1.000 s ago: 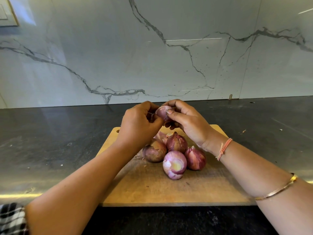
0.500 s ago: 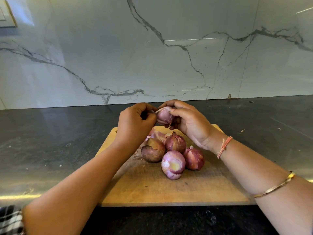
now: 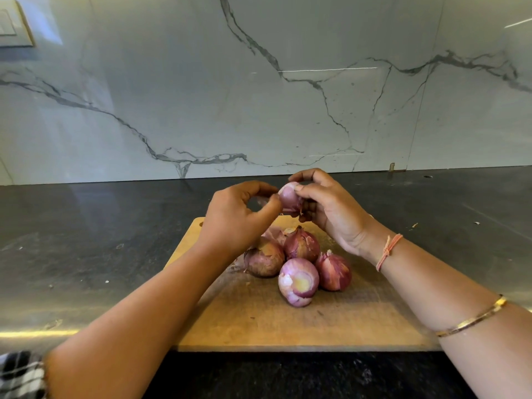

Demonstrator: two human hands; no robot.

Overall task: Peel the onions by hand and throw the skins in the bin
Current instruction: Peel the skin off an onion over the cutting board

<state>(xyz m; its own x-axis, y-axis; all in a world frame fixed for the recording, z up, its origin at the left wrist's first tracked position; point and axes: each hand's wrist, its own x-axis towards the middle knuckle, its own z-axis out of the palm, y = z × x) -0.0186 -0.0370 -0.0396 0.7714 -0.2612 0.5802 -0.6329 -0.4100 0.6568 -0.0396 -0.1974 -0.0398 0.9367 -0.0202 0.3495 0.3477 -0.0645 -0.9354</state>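
You've got one small onion (image 3: 288,196) up in the air above the far edge of the board (image 3: 259,321), pale pink and shiny on the side we can see. Your right hand (image 3: 331,208) cups it from the right, thumb across the top, fingers (image 3: 309,208) curled underneath and closed on it. Your left hand (image 3: 237,217) comes in from the other side, thumb and forefinger pinching at the onion's left edge; a thin bit of skin (image 3: 263,200) shows blurred inside that hand's curl, though whether it is free of the onion I cannot tell.

Below, four more onions huddle together mid-board. The peeled one (image 3: 298,281) sits nearest you, cut end up, touching the three behind it. Those three, left (image 3: 264,260), middle (image 3: 301,245) and right (image 3: 334,272), wear their papery purple-brown skins. Loose scraps (image 3: 273,234) lie at the back of the pile, partly hidden by your left wrist.

The board rests on a dark surface (image 3: 86,240), with a few flecks scattered around it. Behind stands a white marble wall (image 3: 259,96) with grey veins. On your right arm: an orange thread (image 3: 388,250) at the wrist and a gold bangle (image 3: 472,319) further up.
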